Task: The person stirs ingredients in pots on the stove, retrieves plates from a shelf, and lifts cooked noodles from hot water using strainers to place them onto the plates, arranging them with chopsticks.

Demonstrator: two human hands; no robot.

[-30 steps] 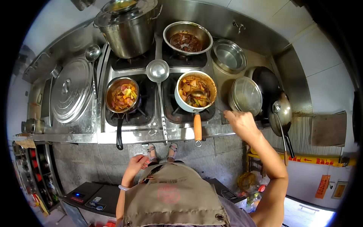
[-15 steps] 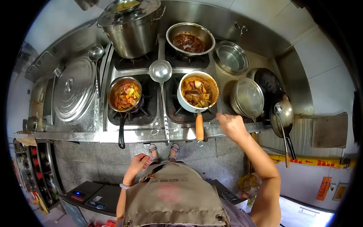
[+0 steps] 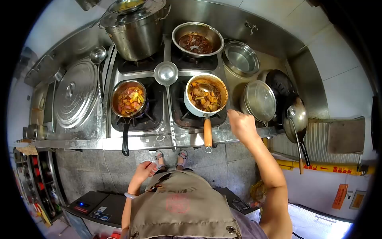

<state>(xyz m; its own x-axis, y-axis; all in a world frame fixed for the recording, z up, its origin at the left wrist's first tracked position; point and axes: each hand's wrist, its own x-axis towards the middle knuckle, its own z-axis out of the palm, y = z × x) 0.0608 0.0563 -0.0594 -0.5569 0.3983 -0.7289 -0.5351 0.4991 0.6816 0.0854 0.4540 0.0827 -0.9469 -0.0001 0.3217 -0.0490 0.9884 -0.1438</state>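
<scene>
My right hand (image 3: 242,124) is closed beside the white saucepan (image 3: 193,106), at the right of its wooden handle (image 3: 207,131). A metal spoon (image 3: 205,87) dips into the chunky brown stew (image 3: 202,100) in that saucepan. My right fingers grip the spoon's handle, which is hard to make out. My left hand (image 3: 145,172) hangs in front of the stove with loosely curled fingers and nothing visible in it. On the front left burner stands a small steel pan (image 3: 115,104) of diced vegetables and meat, its black handle (image 3: 126,139) pointing toward me.
A long ladle (image 3: 166,73) lies between the front burners. Behind are a tall stockpot (image 3: 133,42) and a steel bowl (image 3: 218,36) of dark food. To the right sit a strainer (image 3: 260,99), a steel basin (image 3: 241,59) and a wok (image 3: 296,115). A large lid (image 3: 75,93) rests at left.
The spoon has moved toward the back of the white saucepan, and the stew has shifted with it. My right hand has turned slightly. My left hand is almost unmoved.
</scene>
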